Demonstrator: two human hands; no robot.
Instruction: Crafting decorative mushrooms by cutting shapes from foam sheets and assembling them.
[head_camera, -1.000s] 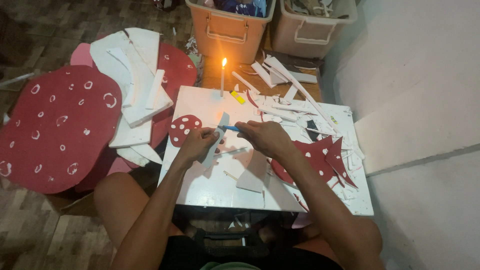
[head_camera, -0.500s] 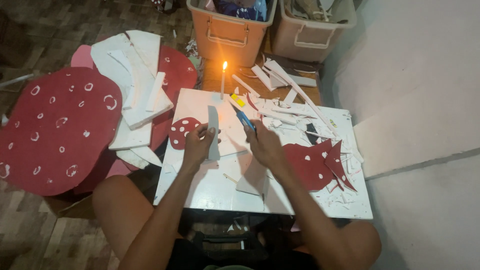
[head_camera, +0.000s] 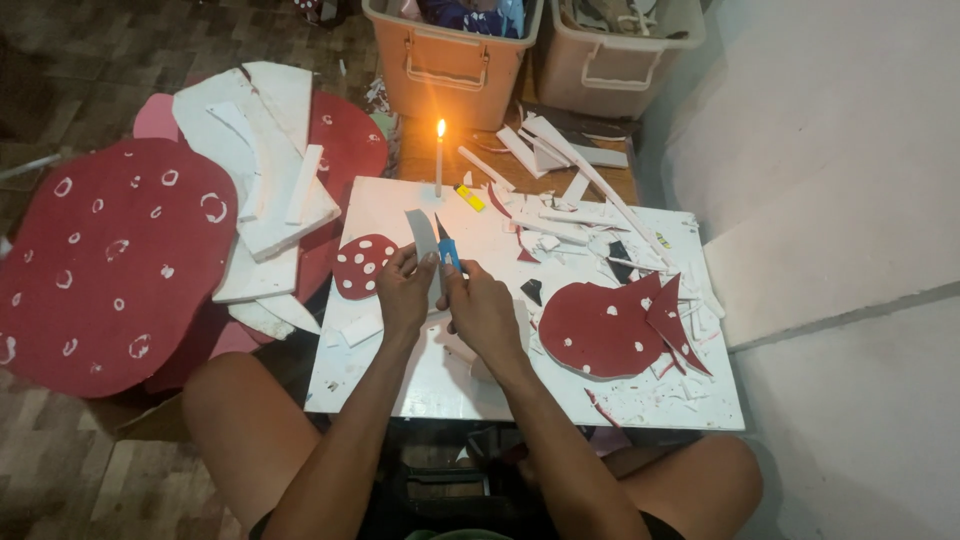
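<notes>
My left hand (head_camera: 405, 293) holds a thin grey-white strip (head_camera: 423, 236) upright over the white board table (head_camera: 420, 375). My right hand (head_camera: 482, 312) grips a blue-handled cutter (head_camera: 447, 247), its blade pointing up right beside the strip. A small red spotted round piece (head_camera: 361, 265) lies just left of my left hand. A larger red spotted shape (head_camera: 603, 325) lies to the right of my right hand.
A lit candle (head_camera: 439, 160) stands at the table's far edge near a yellow object (head_camera: 470, 198). White foam offcuts (head_camera: 560, 215) litter the far right. Big red spotted cutouts (head_camera: 105, 260) and white foam slabs (head_camera: 262, 190) lie on the floor left. Two plastic bins (head_camera: 455, 70) stand behind.
Both hands drew closer to me and came together. The strip now stands upright in my left hand, and the cutter swung from lying sideways to pointing up beside it.
</notes>
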